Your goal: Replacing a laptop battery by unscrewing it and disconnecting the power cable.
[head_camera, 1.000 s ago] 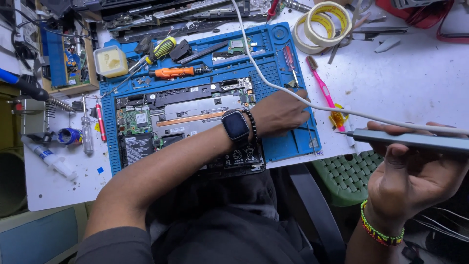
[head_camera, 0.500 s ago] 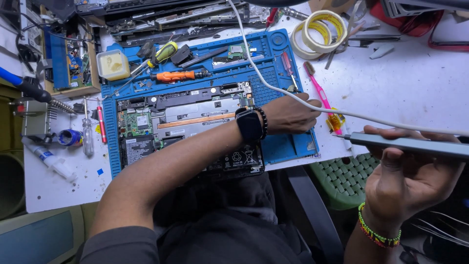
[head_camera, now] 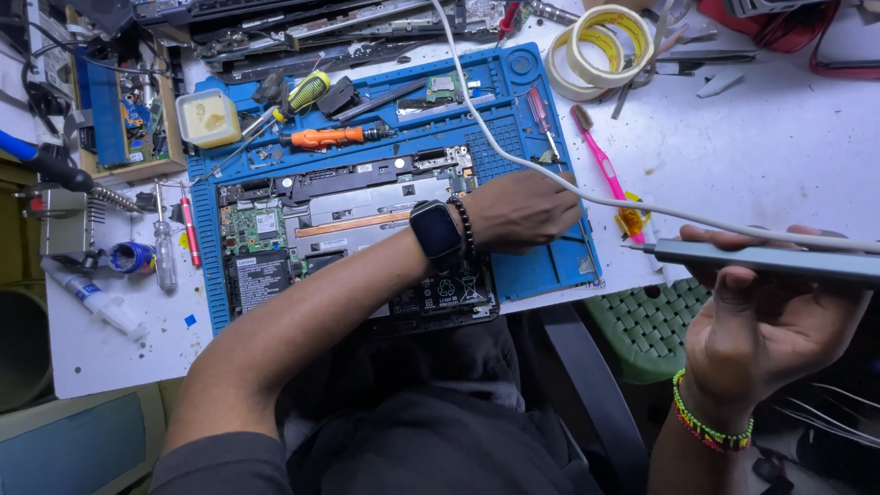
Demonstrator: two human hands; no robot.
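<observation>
- Your right hand [head_camera: 779,321]: fingers curled under and thumb over a slim grey electric screwdriver [head_camera: 770,259], held level off the table edge, bit tip pointing left.
- Your left hand [head_camera: 522,211]: palm down on the blue work mat [head_camera: 550,266], fingers reaching twd the mat's right side; can't tell if they pinch anything. Black smartwatch [head_camera: 436,231] + bead bracelet on that wrist.
- Forearm crosses over the opened laptop [head_camera: 348,229], which lies centre-left on the mat, boards and copper heat pipe exposed.
- White cable [head_camera: 513,147] runs over the mat, just past your left hand.
- Pink toothbrush [head_camera: 600,160] just right of the mat; orange screwdriver [head_camera: 335,137] above the laptop; tape rolls [head_camera: 600,46] at top.
</observation>
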